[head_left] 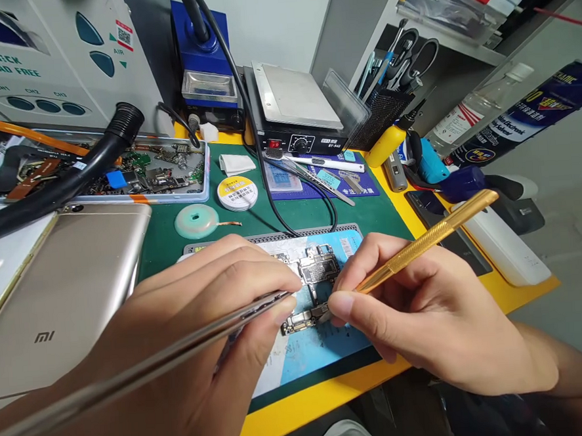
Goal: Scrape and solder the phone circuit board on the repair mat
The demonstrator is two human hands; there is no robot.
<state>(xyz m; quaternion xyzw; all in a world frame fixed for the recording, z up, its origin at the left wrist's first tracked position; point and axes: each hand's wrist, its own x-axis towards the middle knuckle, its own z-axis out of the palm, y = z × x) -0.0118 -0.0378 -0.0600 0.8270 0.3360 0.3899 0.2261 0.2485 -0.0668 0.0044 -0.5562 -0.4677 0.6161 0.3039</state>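
Observation:
My left hand (212, 302) pinches long metal tweezers (147, 366), their near end reaching to the lower left edge of the view. In my right hand (415, 309) a gold knurled pen-like tool (421, 245) is held, its tip low at the board and partly hidden by my fingers. Between both hands a phone circuit board (318, 269) lies on a blue and white mat (299, 359). My left fingertips are close to the board's left side, and my right fingertips are at its lower right. Whether the tweezer tips touch the board cannot be seen.
A gold phone back (73, 284) lies at left below a tray of parts (204, 174) and a black hose (71, 175). A heating plate (296, 102) stands behind, with a black cable (252, 108) before it. Solvent bottles (476, 111) stand at right.

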